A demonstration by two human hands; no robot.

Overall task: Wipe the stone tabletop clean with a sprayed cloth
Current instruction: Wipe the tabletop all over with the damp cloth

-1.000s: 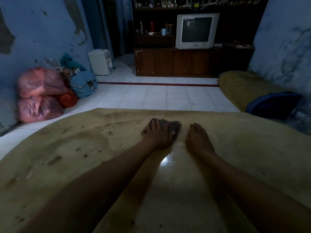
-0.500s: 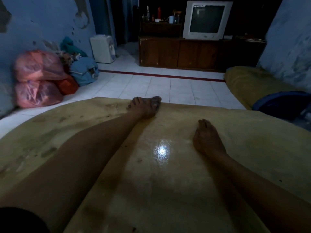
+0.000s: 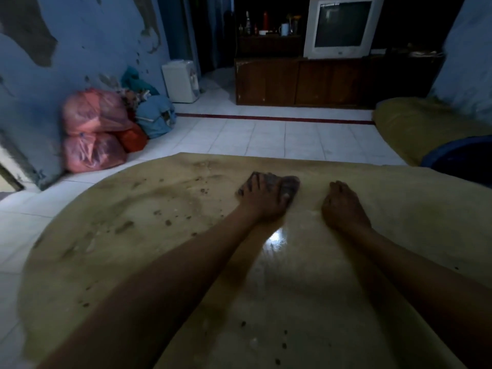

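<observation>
The cloth [image 3: 290, 185] was pressed near the far edge of the surface [image 3: 399, 209] under spread fingers [image 3: 255, 182] of the left hand [image 3: 262, 201]. The right hand [image 3: 344, 206] was laid flat, holding nothing. Dark specks [image 3: 159, 212] might be smeared, not lifted, by so small a cloth.

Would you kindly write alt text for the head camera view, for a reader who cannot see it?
A person's left hand presses a dark cloth flat on a yellowish stone tabletop, with dirt specks to its left and a glossy patch nearer the camera. The right hand rests on the stone beside it, apart from the cloth.
</observation>
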